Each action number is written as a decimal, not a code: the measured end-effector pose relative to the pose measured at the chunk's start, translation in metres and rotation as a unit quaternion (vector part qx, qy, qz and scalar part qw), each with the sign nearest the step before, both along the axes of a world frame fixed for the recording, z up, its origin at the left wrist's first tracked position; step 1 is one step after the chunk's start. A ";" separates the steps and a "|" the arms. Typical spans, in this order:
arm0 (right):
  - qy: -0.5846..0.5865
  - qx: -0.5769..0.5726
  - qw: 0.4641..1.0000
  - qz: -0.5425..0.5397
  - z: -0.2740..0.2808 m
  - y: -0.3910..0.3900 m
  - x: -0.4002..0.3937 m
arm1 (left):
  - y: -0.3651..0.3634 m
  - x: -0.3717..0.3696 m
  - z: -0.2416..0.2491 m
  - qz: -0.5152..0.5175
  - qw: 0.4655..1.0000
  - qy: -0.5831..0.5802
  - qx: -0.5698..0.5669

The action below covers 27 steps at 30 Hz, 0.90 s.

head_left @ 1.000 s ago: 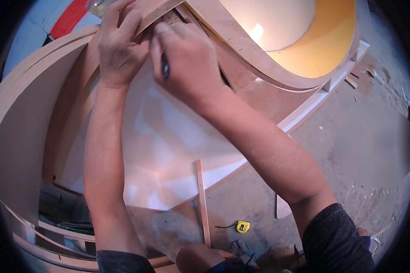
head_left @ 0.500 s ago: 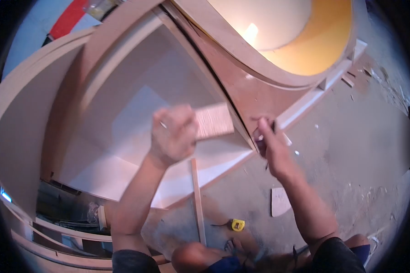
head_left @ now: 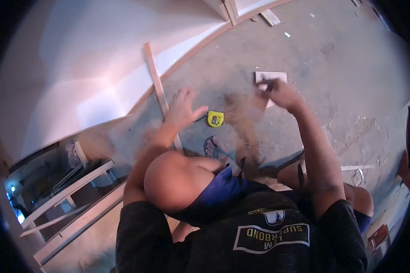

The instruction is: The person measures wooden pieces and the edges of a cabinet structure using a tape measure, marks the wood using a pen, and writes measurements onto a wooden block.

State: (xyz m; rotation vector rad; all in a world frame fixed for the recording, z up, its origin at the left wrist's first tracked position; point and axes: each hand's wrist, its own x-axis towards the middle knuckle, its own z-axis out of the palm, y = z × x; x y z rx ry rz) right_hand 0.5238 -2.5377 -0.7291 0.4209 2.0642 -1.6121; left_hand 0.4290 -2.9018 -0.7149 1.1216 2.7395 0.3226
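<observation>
My left hand (head_left: 183,109) is open above the floor, fingers spread, close to a yellow tape measure (head_left: 215,119). A long wooden strip (head_left: 155,75) runs beneath that hand, leaning against the curved white panel. Farther right, my right hand (head_left: 282,94) is closed around a small dark thing (head_left: 267,84), too blurred to make out. A smeared brownish shape (head_left: 258,103) hangs just below those fingers. Behind the hand, a pale flat board piece (head_left: 278,76) lies on the floor, partly covered in this view.
A large curved white panel (head_left: 95,73) with a wooden edge fills the upper left. At lower left stands a wooden frame (head_left: 77,182) with slats. My sandalled foot (head_left: 210,148) is near the tape measure. Offcuts (head_left: 271,17) and scraps lie about the floor.
The view has tilted down toward my body. My left hand has let go of the ridged wooden block and opened. My right hand has moved in front of the pale board piece.
</observation>
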 end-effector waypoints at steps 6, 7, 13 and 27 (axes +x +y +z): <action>-0.032 0.176 0.955 0.237 -0.063 -0.051 0.052 | -0.012 0.072 -0.045 -0.078 0.990 -0.111 -0.033; -0.058 0.181 0.954 0.232 -0.064 -0.058 0.059 | -0.009 0.077 -0.050 -0.074 0.991 -0.109 -0.017; -0.042 0.216 0.950 0.223 -0.050 -0.066 0.060 | -0.008 0.077 -0.084 -0.069 0.991 -0.109 -0.015; 0.033 -0.102 0.993 -0.049 0.022 -0.079 -0.010 | 0.034 0.006 0.013 0.133 0.758 -0.602 0.215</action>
